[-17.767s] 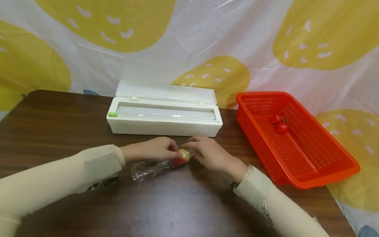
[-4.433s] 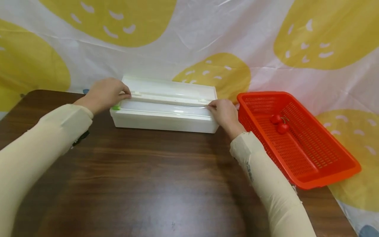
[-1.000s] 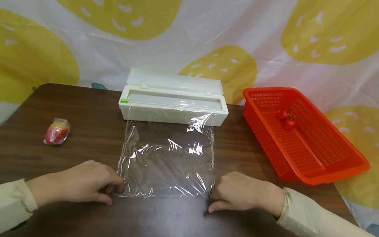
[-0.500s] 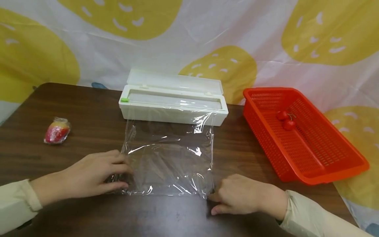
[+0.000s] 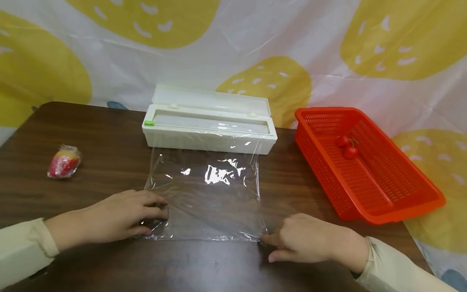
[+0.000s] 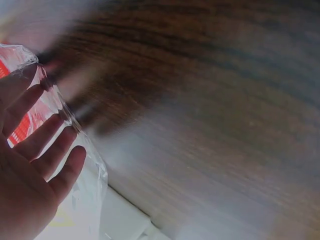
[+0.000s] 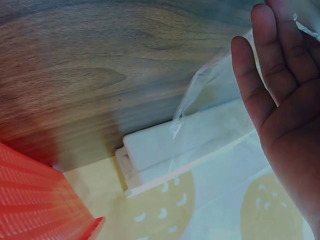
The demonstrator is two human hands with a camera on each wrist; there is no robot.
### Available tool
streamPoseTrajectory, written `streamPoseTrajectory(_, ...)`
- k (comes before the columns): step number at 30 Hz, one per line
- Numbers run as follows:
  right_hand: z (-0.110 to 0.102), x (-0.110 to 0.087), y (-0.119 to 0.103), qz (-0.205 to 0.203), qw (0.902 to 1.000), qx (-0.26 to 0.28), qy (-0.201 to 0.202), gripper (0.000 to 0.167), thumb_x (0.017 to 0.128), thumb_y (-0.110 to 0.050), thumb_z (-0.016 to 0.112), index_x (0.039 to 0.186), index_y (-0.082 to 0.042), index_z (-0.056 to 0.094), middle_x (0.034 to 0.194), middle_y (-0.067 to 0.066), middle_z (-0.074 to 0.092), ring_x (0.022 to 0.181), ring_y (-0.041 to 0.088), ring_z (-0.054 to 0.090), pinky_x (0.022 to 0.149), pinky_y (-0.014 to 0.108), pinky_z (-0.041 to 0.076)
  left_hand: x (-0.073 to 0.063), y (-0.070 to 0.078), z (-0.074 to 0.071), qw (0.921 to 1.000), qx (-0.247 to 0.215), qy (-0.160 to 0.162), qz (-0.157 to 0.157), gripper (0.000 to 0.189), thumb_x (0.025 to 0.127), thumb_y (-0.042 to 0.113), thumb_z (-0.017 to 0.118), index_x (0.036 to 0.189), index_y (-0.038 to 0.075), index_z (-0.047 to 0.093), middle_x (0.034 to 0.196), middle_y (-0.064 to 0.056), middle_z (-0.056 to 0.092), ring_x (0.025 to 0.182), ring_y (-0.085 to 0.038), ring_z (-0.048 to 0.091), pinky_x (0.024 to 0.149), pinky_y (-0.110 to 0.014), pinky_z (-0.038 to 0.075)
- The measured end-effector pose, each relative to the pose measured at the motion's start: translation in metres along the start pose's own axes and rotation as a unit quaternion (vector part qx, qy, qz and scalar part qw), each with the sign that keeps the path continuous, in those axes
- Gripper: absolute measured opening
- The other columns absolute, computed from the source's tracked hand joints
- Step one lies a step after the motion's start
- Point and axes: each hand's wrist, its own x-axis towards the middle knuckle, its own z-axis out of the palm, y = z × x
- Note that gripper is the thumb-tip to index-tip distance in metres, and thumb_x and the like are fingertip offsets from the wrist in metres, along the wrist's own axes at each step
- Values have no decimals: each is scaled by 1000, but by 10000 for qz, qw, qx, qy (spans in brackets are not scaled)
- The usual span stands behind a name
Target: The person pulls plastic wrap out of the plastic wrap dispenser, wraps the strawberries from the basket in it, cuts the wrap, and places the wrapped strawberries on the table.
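A sheet of clear cling film (image 5: 204, 202) stretches over the table from a white cling film dispenser (image 5: 211, 140), whose lid stands up. At the film's near left corner my left hand (image 5: 120, 215) rests with its fingers on the film; in the left wrist view its fingers (image 6: 52, 150) are spread along the film's edge. My right hand (image 5: 310, 239) touches the near right corner with its index fingertip, the thumb apart. The right wrist view shows its other fingers (image 7: 267, 60) fairly straight. A film-wrapped red and yellow fruit (image 5: 64, 162) lies at the far left.
A red perforated basket (image 5: 328, 178) stands at the right with toy-like red cherries (image 5: 350, 152) inside. A green slider (image 5: 149, 123) sits at the dispenser's left end. Behind the brown wooden table (image 5: 175, 271) hangs a white cloth with yellow shapes.
Earlier both hands wrapped the fruit, later they were at the dispenser; now film is drawn out and the wrapped fruit lies left. Over the last second my left hand moved right onto the film.
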Motion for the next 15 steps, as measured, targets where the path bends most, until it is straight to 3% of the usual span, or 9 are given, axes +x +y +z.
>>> streamPoseTrajectory(6, -4, -7, 3, 196, 9995, 249, 73, 47, 91, -46, 57, 129, -19, 60, 57, -14, 61, 54, 1, 54, 61, 28, 51, -1, -2, 2, 9999, -2, 167, 35, 39, 78, 36, 74, 116, 31, 64, 123, -1, 62, 110, -22, 60, 78, -44, 49)
streamPoseTrajectory(10, -9, -15, 9, 54, 9972, 572, 485, 41, 93, -45, 55, 125, -20, 63, 75, -12, 71, 64, -2, 61, 66, 25, 53, -2, -1, 4, 9998, -14, 177, 25, 38, 79, 36, 73, 115, 31, 64, 124, -2, 61, 111, -23, 59, 78, -46, 49)
streamPoseTrajectory(13, -15, -21, 14, 94, 9916, 1036, 763, 35, 93, -44, 55, 116, -22, 69, 78, -19, 70, 65, -10, 57, 65, 18, 51, -2, 0, 3, 9999, -13, 110, -37, 37, 79, 36, 73, 114, 31, 65, 124, 0, 61, 111, -22, 59, 79, -45, 48)
streamPoseTrajectory(15, -21, -25, 18, 235, 9896, 1104, 894, 27, 93, -45, 55, 98, -25, 73, 69, -23, 61, 60, -11, 49, 60, 15, 47, -1, 1, 2, 9999, 26, 124, -47, 37, 77, 35, 75, 113, 31, 65, 123, 0, 62, 111, -21, 59, 79, -44, 47)
